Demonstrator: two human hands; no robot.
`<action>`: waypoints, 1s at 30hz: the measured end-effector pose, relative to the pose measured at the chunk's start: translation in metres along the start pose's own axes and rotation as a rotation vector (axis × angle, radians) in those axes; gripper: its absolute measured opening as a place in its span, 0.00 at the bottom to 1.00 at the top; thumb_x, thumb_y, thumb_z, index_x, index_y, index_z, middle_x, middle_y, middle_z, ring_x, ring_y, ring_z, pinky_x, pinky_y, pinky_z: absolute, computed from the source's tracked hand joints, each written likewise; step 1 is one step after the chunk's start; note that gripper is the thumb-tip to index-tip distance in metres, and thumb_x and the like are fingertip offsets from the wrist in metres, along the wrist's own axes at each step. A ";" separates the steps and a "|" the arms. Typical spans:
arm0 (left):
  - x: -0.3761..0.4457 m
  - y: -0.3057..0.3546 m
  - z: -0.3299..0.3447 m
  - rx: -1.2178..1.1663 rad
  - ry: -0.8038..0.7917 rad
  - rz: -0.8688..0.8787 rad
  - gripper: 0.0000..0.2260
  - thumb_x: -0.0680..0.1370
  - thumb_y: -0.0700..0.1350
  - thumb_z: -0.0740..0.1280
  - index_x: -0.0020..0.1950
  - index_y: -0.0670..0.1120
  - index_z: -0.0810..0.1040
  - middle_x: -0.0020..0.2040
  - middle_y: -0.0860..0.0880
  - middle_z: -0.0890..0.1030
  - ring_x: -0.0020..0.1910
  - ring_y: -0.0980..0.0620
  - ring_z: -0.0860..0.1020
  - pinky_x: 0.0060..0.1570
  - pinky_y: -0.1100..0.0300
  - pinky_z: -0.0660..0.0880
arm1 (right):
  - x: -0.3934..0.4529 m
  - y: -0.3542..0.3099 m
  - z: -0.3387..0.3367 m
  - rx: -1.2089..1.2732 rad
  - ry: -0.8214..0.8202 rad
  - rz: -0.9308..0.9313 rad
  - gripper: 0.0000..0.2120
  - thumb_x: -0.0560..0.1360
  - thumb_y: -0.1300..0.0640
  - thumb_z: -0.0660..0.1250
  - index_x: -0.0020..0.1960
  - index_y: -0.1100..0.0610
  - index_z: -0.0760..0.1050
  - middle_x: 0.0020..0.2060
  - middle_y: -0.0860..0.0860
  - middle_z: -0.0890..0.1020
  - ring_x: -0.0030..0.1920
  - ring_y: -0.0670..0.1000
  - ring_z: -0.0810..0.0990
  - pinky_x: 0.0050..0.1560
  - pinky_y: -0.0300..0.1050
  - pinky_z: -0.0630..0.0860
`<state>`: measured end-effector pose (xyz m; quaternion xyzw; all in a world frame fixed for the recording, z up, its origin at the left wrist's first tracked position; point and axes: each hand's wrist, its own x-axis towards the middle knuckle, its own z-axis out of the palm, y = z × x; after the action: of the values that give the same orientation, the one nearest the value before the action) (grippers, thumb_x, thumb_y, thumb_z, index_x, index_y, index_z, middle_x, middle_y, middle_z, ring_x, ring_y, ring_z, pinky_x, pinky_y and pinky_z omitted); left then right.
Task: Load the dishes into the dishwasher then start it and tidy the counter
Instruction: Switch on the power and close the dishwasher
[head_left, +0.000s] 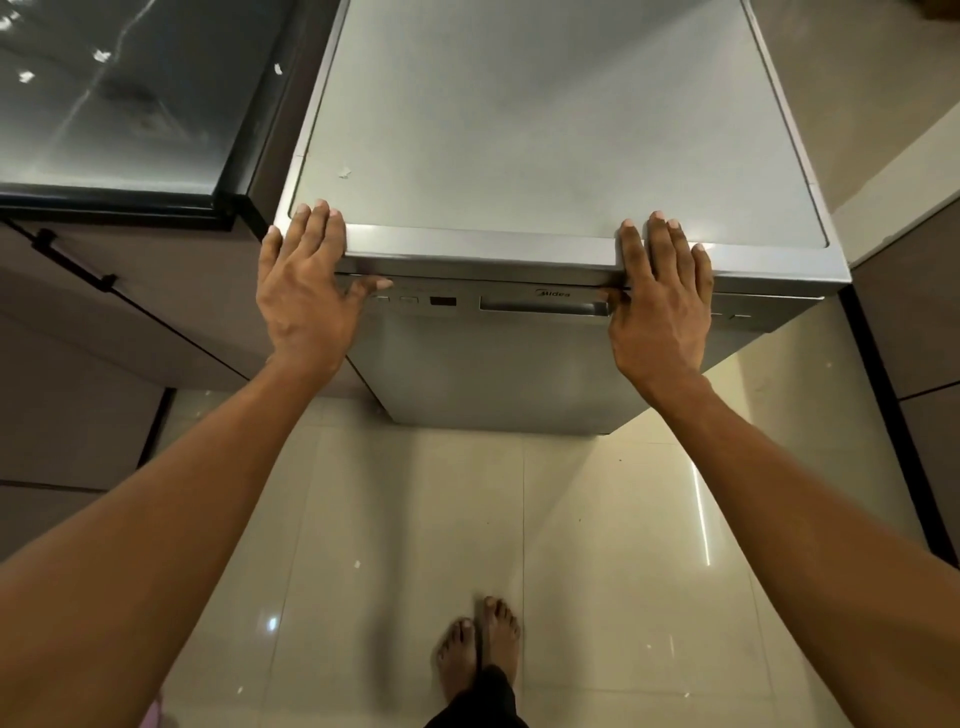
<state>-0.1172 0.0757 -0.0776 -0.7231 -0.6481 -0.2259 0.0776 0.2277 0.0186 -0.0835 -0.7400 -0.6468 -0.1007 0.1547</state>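
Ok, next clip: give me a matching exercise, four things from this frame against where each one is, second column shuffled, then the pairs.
Things:
1. left hand
2. right hand
3. dishwasher door handle
4. dark counter

Places:
A. recessed in the door front, under the brand name
B. left of the dishwasher
C. on the dishwasher's front right top edge
D. on the dishwasher's front left corner

Pairs: 1-D, 2-C, 3-A, 4-B
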 end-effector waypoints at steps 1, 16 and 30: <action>0.001 0.001 -0.001 -0.003 -0.010 -0.005 0.36 0.76 0.64 0.66 0.75 0.42 0.68 0.77 0.45 0.67 0.78 0.48 0.61 0.78 0.48 0.54 | 0.001 0.000 0.000 0.007 0.001 0.003 0.33 0.80 0.54 0.65 0.81 0.50 0.56 0.81 0.55 0.57 0.81 0.57 0.52 0.81 0.54 0.47; 0.013 0.014 -0.031 0.009 -0.292 -0.074 0.36 0.76 0.54 0.72 0.79 0.43 0.61 0.80 0.46 0.61 0.80 0.48 0.55 0.79 0.51 0.51 | 0.005 -0.008 -0.023 0.042 -0.180 0.039 0.41 0.75 0.50 0.70 0.82 0.52 0.53 0.82 0.56 0.53 0.82 0.56 0.48 0.81 0.56 0.47; 0.076 0.006 -0.093 -0.215 -0.587 -0.224 0.22 0.71 0.48 0.62 0.64 0.48 0.81 0.56 0.45 0.83 0.56 0.43 0.81 0.55 0.51 0.78 | 0.075 -0.125 -0.062 0.188 -0.545 0.061 0.36 0.81 0.43 0.58 0.82 0.58 0.50 0.82 0.57 0.48 0.81 0.56 0.46 0.81 0.52 0.46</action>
<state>-0.1282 0.1056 0.0384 -0.6856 -0.6908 -0.0822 -0.2143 0.1179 0.0797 0.0132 -0.7412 -0.6485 0.1671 0.0461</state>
